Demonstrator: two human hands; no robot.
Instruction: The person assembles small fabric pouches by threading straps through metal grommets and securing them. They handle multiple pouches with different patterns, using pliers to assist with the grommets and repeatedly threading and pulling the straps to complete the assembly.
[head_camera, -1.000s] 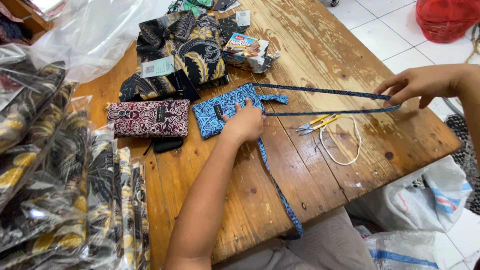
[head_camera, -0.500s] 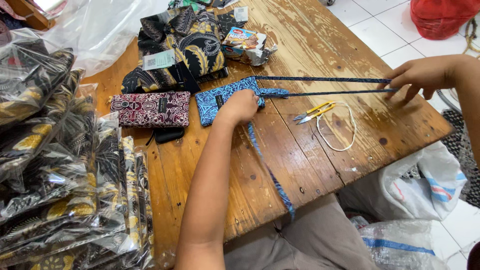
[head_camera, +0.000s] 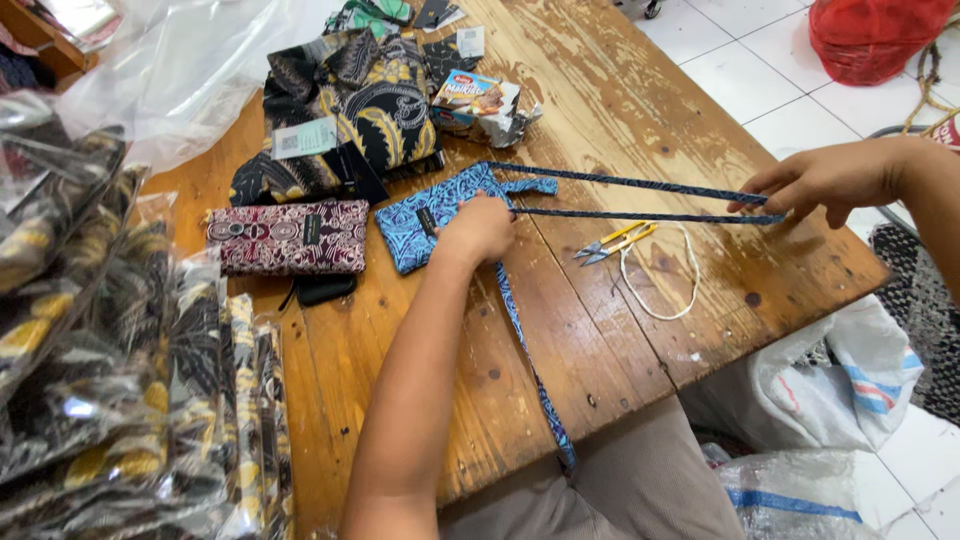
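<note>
My left hand (head_camera: 480, 228) presses the blue pouch (head_camera: 432, 215), right hand (head_camera: 820, 182) pinches its strap (head_camera: 640, 184); thread snips (head_camera: 612, 242) lie just below, maroon pouch (head_camera: 288, 237) alongside

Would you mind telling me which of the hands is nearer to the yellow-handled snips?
Left. The left hand rests on the blue pouch, just left of the snips; the right hand holds the strap ends farther off to their right.

Tabletop (head_camera: 640, 120): bare wood, worn and scratched, finish patchy and matt. Blue pouch (head_camera: 425, 215) and its strap (head_camera: 640, 185): printed cloth, matt. Maroon pouch (head_camera: 288, 237): patterned cloth. Snips (head_camera: 612, 242): metal blades, yellow plastic grips. Packed goods along the left edge (head_camera: 110, 400): wrapped in glossy clear plastic.
</note>
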